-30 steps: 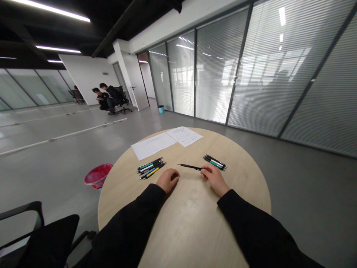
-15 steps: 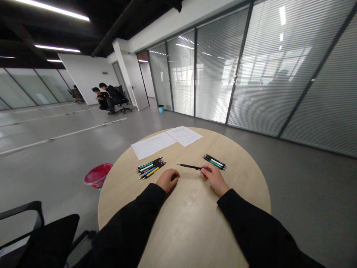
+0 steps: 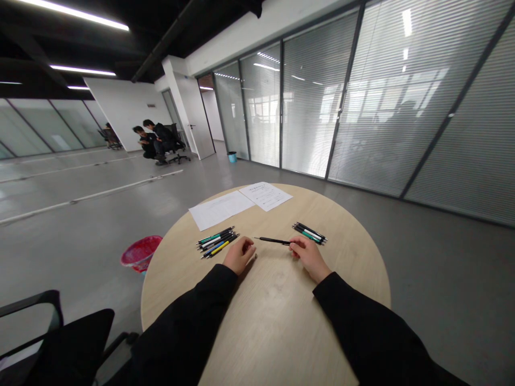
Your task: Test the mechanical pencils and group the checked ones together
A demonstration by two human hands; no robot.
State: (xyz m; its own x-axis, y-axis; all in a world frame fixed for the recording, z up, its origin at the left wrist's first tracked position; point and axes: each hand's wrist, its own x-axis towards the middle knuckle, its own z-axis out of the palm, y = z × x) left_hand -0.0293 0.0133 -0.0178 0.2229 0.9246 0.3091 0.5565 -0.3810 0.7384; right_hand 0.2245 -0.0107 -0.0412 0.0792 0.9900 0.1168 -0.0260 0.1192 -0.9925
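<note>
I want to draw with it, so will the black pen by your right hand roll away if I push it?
It would probably roll: the black pen looks thin and round, and the table looks smooth and flat. It is likely stiff, since it lies quite straight. Being so slim, it probably feels light.

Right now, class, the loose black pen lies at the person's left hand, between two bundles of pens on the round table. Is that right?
No: the loose black pen lies at the right hand, not the left hand, as the head view shows. The rest stands as you said.
</note>
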